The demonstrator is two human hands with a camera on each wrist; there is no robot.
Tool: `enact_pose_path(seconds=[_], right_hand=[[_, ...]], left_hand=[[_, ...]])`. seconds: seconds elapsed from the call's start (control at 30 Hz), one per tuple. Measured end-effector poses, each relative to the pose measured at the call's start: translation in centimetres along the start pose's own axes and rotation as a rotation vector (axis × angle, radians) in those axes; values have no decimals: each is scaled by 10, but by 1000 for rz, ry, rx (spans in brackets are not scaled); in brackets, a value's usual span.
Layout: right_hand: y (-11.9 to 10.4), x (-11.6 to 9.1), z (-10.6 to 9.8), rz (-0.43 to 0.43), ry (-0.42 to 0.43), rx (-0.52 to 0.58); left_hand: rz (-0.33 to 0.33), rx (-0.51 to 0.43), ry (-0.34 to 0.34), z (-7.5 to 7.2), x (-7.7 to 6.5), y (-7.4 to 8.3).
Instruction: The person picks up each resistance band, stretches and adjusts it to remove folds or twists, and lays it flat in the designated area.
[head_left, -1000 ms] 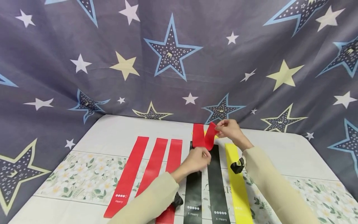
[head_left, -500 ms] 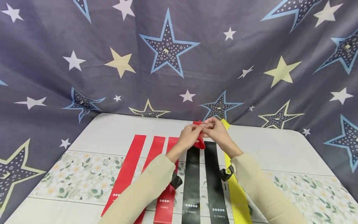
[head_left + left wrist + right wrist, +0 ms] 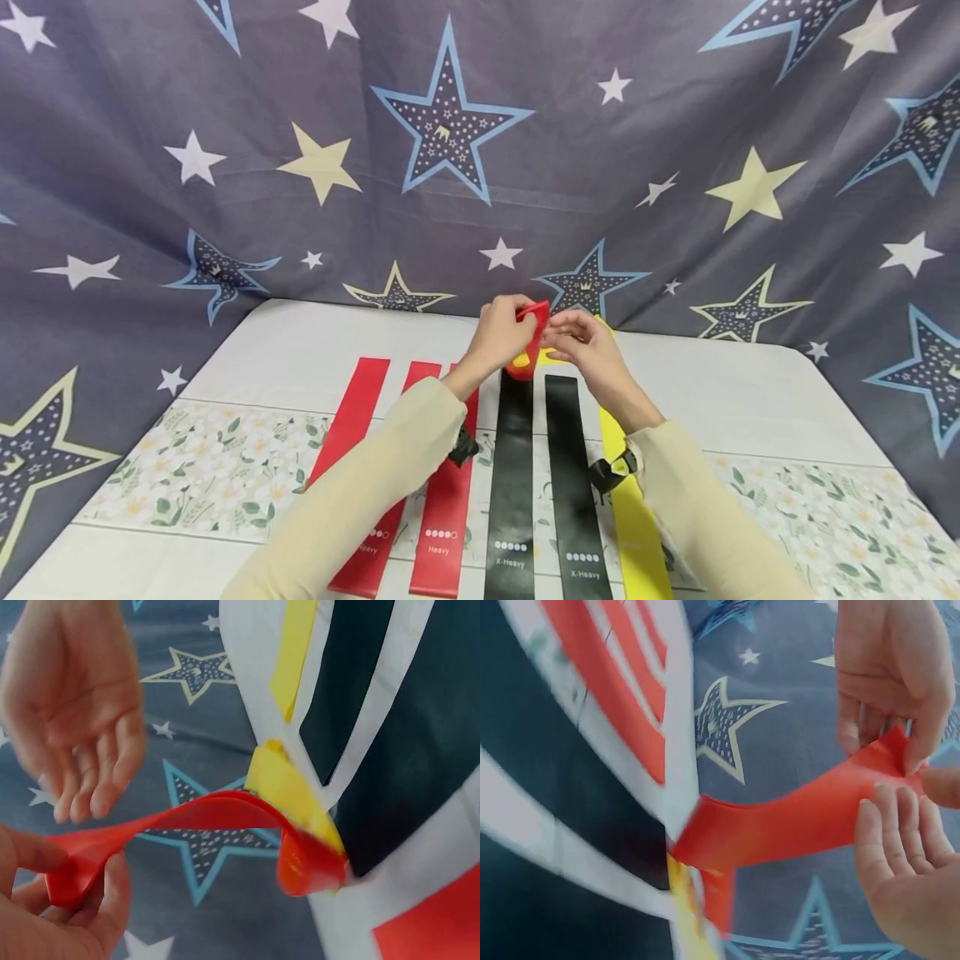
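Note:
A red resistance band (image 3: 537, 332) hangs in a loop at the back of the table. My left hand (image 3: 502, 335) pinches its upper end between thumb and fingers, raised above the tabletop. Close by on the right, my right hand (image 3: 592, 346) has loosely bent fingers. In the right wrist view, those fingertips lie right at the edge of the red strip (image 3: 787, 825). The left wrist view has the right hand (image 3: 82, 720) hanging apart from the band. A folded yellow band (image 3: 285, 787) shows beneath the loop, partly hidden by it.
Two black bands marked X-Heavy (image 3: 510, 500) lie lengthwise in the middle. Left of them are several flat red bands (image 3: 444, 525), partly under the left sleeve. A long yellow band (image 3: 637, 542) runs beneath the right wrist. A starry curtain (image 3: 420, 242) hangs behind the table.
The hands met at the red band half a second ago. Since then the left hand has lifted its end upward, and the right hand has moved slightly away to the right.

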State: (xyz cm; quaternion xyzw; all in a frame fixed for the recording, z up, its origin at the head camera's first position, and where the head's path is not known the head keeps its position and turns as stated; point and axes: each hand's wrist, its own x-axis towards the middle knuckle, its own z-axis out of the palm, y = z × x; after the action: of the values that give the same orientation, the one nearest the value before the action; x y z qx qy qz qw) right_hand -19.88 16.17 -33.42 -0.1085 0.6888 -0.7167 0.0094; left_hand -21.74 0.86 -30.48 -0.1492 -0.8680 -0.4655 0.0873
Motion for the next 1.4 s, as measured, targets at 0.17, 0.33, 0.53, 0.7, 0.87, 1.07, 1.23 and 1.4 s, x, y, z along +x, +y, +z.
enact_pose_path(seconds=[0.17,0.33,0.53,0.7,0.87,1.07,1.23,1.4], right_hand=[[14,-6,-5,138,83,230],[27,-6,-6,253,103,322],[36,-4,5,312,61,339],[40,-2,16,322,38,309],[37,1,28,270,124,176],[20,-3,41,5,273,-33],[-13,-9,43,-80,287,-50],[-42,-14,31,108,163,74]], left_hand=[[110,140,-49,-10,6,15],[154,166,-96,-19,7,29],[200,173,-67,-33,10,42],[193,161,-41,-42,11,47],[162,136,-11,-48,11,51],[164,105,13,-46,10,54],[143,103,-16,-39,6,52],[144,123,-34,-30,-2,48]])
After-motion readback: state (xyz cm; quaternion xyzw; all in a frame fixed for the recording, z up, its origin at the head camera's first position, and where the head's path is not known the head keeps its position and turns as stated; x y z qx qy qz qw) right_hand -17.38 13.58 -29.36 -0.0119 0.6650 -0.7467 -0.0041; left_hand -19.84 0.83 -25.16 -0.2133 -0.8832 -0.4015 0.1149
